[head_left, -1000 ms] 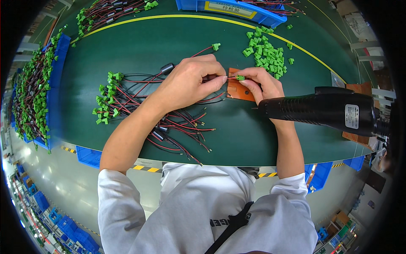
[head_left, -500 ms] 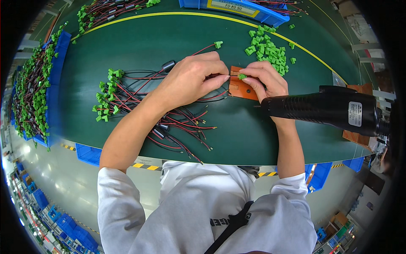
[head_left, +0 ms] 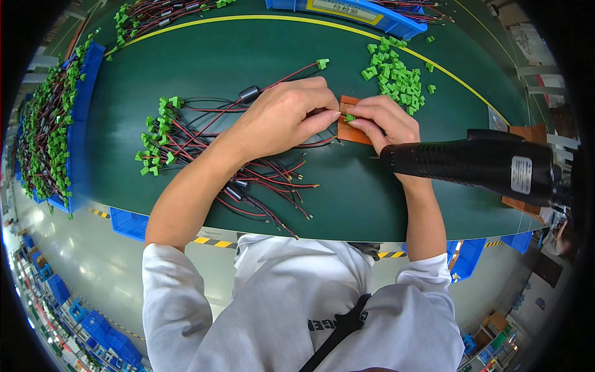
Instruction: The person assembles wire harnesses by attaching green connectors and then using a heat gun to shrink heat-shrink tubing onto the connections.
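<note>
My left hand (head_left: 290,113) pinches a red-and-black cable; a black cylinder (head_left: 249,93) on it shows beside my knuckles, and a green connector (head_left: 322,63) on a red wire lies beyond them. Between the fingertips of my right hand (head_left: 390,121) is a small green terminal block (head_left: 349,118). The two hands almost meet over an orange fixture block (head_left: 354,134), partly covered by my right fingers. Whether the wire tips sit inside the terminal block is too small to tell. Left of my forearm lies a bundle of similar cables (head_left: 198,139), several with green connectors.
A black electric screwdriver (head_left: 465,164) juts in from the right, over my right wrist. Loose green terminal blocks (head_left: 400,80) are heaped beyond my right hand. A blue bin (head_left: 87,124) of cables stands at left, another blue bin (head_left: 403,26) at the back of the green table (head_left: 322,217).
The green terminal block and my right fingertips have shifted slightly left and down, closer to my left fingertips. The cable's black cylinder has moved slightly right. Both hands keep their pinch.
</note>
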{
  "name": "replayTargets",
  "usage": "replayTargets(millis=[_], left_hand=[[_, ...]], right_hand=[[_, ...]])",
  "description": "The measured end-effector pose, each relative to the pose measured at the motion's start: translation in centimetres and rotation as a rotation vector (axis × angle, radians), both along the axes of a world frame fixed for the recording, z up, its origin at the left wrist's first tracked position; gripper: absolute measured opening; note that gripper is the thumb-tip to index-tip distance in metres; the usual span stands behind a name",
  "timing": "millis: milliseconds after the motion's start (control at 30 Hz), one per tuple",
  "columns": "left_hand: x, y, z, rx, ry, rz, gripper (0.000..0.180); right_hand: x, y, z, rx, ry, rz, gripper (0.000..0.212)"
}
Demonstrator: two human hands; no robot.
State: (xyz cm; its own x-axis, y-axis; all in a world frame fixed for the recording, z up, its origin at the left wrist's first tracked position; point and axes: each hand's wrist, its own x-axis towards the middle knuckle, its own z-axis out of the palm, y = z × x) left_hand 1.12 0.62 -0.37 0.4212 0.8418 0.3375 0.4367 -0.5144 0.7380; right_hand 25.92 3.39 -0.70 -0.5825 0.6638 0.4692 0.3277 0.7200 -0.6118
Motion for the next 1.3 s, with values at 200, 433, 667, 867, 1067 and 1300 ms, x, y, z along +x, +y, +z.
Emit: replayTargets(millis=[200,433,667,867,1067,1300], left_hand=[[-0.4,0.0,0.3,-0.169,0.098,-0.026,0.014],[-0.1,-0.2,-0.1,-0.116,0.196,-0.011,0.014],[0.2,-0.2,-0.5,-0.133,0.253,-0.023,0.016],[0.5,0.0,-0.4,-0.134,0.263,-0.009,0.017],[0.5,0.2,-0.7,-0.120,0.239,-0.006,0.017],[0.7,0.2,-0.1,-0.216,0.289,0.001,0.021]], right_hand=[[-0.5,-0.4,-0.4,0.022,-0.086,0.054,0.020],[1.4,0.6,0.3,0.024,-0.224,0.021,0.024],[3.0,-2.4,6.2,-0.633,1.028,0.144,0.090],[0.1,-2.5,7.1,-0.206,0.745,-0.035,0.049],[-3.1,-1.0,6.3,-0.347,0.992,0.088,0.031],[-5.0,-1.0,6.1,-0.366,1.004,0.055,0.023]])
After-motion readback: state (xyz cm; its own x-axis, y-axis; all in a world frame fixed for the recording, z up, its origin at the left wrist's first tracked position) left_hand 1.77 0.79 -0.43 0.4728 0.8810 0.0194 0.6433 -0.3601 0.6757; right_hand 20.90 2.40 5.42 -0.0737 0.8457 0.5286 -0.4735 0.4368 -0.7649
